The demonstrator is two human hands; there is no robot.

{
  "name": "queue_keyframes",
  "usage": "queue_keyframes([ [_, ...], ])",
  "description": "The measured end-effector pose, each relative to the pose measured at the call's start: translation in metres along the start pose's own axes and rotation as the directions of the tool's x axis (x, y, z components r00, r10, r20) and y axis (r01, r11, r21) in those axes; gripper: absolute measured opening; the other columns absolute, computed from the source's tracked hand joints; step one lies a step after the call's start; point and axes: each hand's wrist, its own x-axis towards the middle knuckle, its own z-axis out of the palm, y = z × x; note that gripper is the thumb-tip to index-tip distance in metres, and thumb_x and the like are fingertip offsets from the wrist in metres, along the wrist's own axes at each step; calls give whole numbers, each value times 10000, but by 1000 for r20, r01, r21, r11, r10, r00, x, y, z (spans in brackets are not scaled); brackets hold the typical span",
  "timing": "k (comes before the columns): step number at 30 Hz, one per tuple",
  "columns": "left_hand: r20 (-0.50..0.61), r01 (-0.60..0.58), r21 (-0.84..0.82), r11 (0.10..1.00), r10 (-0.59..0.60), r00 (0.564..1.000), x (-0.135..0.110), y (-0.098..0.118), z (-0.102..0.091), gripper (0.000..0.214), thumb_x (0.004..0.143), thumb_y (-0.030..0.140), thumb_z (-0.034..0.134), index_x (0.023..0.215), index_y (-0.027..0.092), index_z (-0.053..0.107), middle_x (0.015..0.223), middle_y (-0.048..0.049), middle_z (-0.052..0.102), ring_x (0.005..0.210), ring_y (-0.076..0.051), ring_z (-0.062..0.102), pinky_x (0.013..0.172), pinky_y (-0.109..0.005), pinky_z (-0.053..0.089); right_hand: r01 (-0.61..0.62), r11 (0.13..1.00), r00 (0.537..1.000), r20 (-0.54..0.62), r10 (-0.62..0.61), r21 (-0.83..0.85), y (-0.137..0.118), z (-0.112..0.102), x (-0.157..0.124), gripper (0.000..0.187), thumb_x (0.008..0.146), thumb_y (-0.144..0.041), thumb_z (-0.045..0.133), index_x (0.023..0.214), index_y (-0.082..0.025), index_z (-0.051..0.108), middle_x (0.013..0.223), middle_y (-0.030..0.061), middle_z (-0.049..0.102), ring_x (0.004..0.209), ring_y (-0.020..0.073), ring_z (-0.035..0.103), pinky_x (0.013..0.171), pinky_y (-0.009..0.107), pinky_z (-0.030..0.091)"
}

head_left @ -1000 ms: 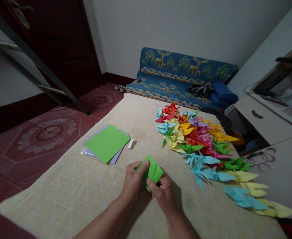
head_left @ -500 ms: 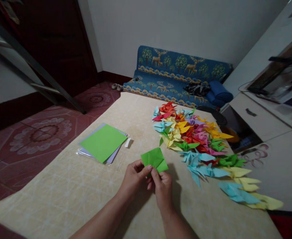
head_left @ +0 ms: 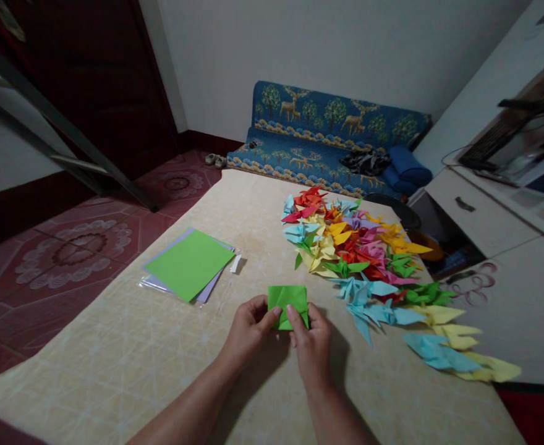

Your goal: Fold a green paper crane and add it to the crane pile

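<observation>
A small folded green paper [head_left: 288,301] is held just above the beige table [head_left: 114,364], near its middle. My left hand [head_left: 250,332] pinches its lower left edge between thumb and fingers. My right hand [head_left: 313,346] pinches its lower right edge, thumb on top. To the left lies a stack of square paper sheets [head_left: 186,266], a green one on top, partly in a clear sleeve. To the right a long heap of folded paper cranes [head_left: 369,272] in many colours runs from the far side toward the near right edge.
A blue patterned sofa [head_left: 332,139] stands beyond the table's far end. White cabinets with a drawer [head_left: 476,210] line the right side. Red patterned floor tiles [head_left: 68,247] and a dark door lie to the left, with a slanted metal rail.
The green paper has been turned in my hands from a tilted diamond to a squarer shape lying flatter. Both hands now grip its lower edge. The view has shifted slightly.
</observation>
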Motion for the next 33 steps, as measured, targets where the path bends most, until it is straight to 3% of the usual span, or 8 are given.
queue_keyframes([
  [4, -13, -42, -25, 999, 42, 999, 0, -1, 0, 262, 663, 330, 804, 769, 129, 672, 674, -36, 676, 587, -143, 599, 588, -242, 463, -38, 997, 999, -6, 38, 67, 1, 6, -1, 331, 796, -463, 665, 661, -186, 543, 418, -68, 482, 350, 89, 445, 372, 187, 347],
  [8, -142, -4, -19, 1000, 1, 990, 1, 3, -1, 255, 661, 336, 801, 684, 116, 674, 574, -23, 645, 501, -108, 540, 509, -209, 406, -93, 990, 995, 31, 90, 107, 1, 10, -3, 360, 780, -505, 662, 712, -155, 606, 480, -22, 562, 372, 99, 485, 368, 190, 367],
  [12, -187, 13, 24, 1000, -8, 982, 2, 3, -4, 270, 665, 351, 795, 691, 106, 686, 532, -17, 625, 464, -92, 510, 474, -191, 371, -103, 985, 994, 37, 99, 138, 2, 5, -2, 371, 788, -521, 645, 721, -159, 600, 495, -30, 537, 397, 98, 477, 371, 185, 367],
  [16, -177, 27, 17, 999, -24, 984, 4, 1, -5, 305, 627, 366, 818, 712, 112, 672, 531, -8, 621, 428, -82, 493, 436, -181, 352, -86, 975, 996, -5, 89, 206, 2, -2, 2, 345, 811, -534, 610, 792, -193, 566, 621, -25, 569, 514, 120, 536, 443, 191, 423],
  [20, -138, 24, 11, 1000, -22, 990, 4, 1, -6, 327, 638, 407, 802, 715, 123, 659, 550, 3, 614, 418, -78, 489, 424, -180, 353, -95, 964, 995, 10, 95, 248, 0, -6, 7, 312, 839, -501, 581, 737, -217, 503, 635, -36, 550, 562, 127, 542, 486, 191, 429],
  [24, -119, 24, 76, 997, -15, 993, 3, 2, -7, 346, 687, 457, 753, 675, 125, 655, 499, 20, 545, 421, -77, 445, 412, -177, 304, -91, 949, 996, 36, 84, 300, -1, -10, 10, 269, 842, -449, 592, 725, -216, 525, 635, -41, 533, 561, 120, 515, 488, 188, 407],
  [33, -23, 44, 160, 986, -41, 999, 2, 2, -9, 379, 772, 487, 663, 680, 122, 630, 528, 31, 471, 484, -82, 375, 469, -198, 261, -112, 963, 991, 100, 89, 247, -1, -15, 15, 160, 787, -362, 627, 819, -206, 620, 664, -21, 619, 581, 144, 563, 539, 222, 450],
])
